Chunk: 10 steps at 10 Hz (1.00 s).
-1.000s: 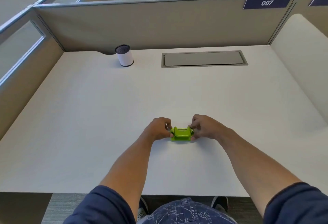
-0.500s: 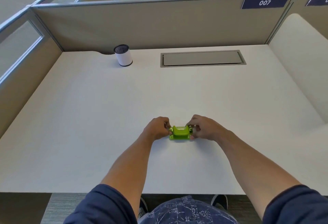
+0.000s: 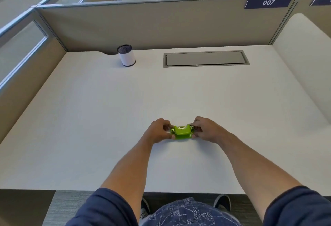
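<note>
A white desk (image 3: pixel 89 118) fills a beige office cubicle, seen from above by the person sitting at it. On the left, a side partition (image 3: pixel 26 75) with a glass pane runs along the desk's left edge. At the far left of the desk, near the back corner, a white cup (image 3: pixel 127 56) with a dark rim stands upright, well apart from the hands. A wide stretch of bare desktop lies between the cup and the hands. Two bare forearms in dark blue sleeves reach in over the near edge and meet at the middle of the desk, towards its near side. The left hand (image 3: pixel 157 131) has its fingers curled and pinches the left end of a small bright green plastic object (image 3: pixel 182 132). The right hand (image 3: pixel 206 129), also curled, pinches the object's right end. The object sits low between the two hands; whether it rests on the top or is held just clear of it cannot be told. Beyond the hands, at the back edge, a long grey flap (image 3: pixel 206 58) lies flush in the desktop. Behind it rises the back partition (image 3: pixel 161 26), with a dark label (image 3: pixel 268 2) reading 007 at its upper right. On the right, a white panel (image 3: pixel 304 64) with a rounded top closes that edge, with bare desktop between it and the right hand.
</note>
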{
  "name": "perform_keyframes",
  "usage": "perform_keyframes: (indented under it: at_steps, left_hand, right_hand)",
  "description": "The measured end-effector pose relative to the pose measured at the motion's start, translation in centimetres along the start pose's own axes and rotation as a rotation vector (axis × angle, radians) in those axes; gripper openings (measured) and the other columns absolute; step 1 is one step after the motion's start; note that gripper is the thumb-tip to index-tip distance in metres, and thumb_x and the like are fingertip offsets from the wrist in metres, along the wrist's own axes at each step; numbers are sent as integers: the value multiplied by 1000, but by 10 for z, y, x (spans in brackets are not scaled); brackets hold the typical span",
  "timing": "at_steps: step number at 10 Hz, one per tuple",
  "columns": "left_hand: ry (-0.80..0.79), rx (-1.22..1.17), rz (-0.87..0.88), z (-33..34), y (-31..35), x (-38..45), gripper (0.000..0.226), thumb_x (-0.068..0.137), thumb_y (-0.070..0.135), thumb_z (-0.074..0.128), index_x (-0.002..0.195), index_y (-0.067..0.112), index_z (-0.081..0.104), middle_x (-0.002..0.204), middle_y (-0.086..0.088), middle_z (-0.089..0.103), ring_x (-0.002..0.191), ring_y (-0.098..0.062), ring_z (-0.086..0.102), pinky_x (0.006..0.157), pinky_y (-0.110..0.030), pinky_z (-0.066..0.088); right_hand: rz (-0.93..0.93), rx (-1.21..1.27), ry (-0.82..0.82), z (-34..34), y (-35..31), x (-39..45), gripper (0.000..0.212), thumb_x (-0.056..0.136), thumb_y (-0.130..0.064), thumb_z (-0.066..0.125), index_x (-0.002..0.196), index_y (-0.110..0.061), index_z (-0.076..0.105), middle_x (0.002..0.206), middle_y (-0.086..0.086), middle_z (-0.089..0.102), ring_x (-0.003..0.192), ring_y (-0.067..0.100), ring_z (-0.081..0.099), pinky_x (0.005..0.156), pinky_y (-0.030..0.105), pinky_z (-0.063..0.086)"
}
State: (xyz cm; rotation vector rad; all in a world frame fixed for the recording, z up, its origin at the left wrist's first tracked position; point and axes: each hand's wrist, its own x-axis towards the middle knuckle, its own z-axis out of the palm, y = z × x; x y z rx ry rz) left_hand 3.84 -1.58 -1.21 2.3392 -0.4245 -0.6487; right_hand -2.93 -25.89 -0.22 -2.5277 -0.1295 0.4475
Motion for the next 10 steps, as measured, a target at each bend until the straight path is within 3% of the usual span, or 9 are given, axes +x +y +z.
perform_keyframes:
  at_steps: [1,5,8,9,10]
  left_hand:
    - [-19,21,17,1,0,-2,46,64,26,92,104,21,72,103,-5,62,87,-14,56,70,-19,41]
    - [13,199,25,4,6,-7,53,73,36,81,123,33,66,96,4,53,93,-18,57,82,-37,53]
    - [6,243,31,4,10,-14,53,72,41,79,122,34,63,96,5,55,94,-19,58,84,-41,55]
    - [42,238,30,4,9,-19,49,73,40,69,122,35,63,101,5,55,99,-19,57,85,-40,55]
    - [210,334,60,4,0,-24,52,73,35,57,124,29,62,117,2,58,110,-22,55,91,-38,49]
  right_hand:
    - [3,-5,20,3,0,-2,33,80,-20,81,113,-16,73,98,0,55,88,22,60,80,38,50]
    - [-6,-33,29,6,1,-7,16,83,-23,77,94,-15,68,95,0,53,83,22,59,76,38,48]
    - [-6,-29,32,11,1,-13,27,90,-26,71,116,-17,66,104,-2,47,87,22,59,85,40,52]
    - [-3,9,58,14,1,-18,35,88,-33,73,120,-21,65,108,-2,48,85,21,60,85,42,54]
    - [81,-58,243,17,9,-23,48,91,-46,67,131,-20,61,119,-4,51,91,17,62,84,38,54]
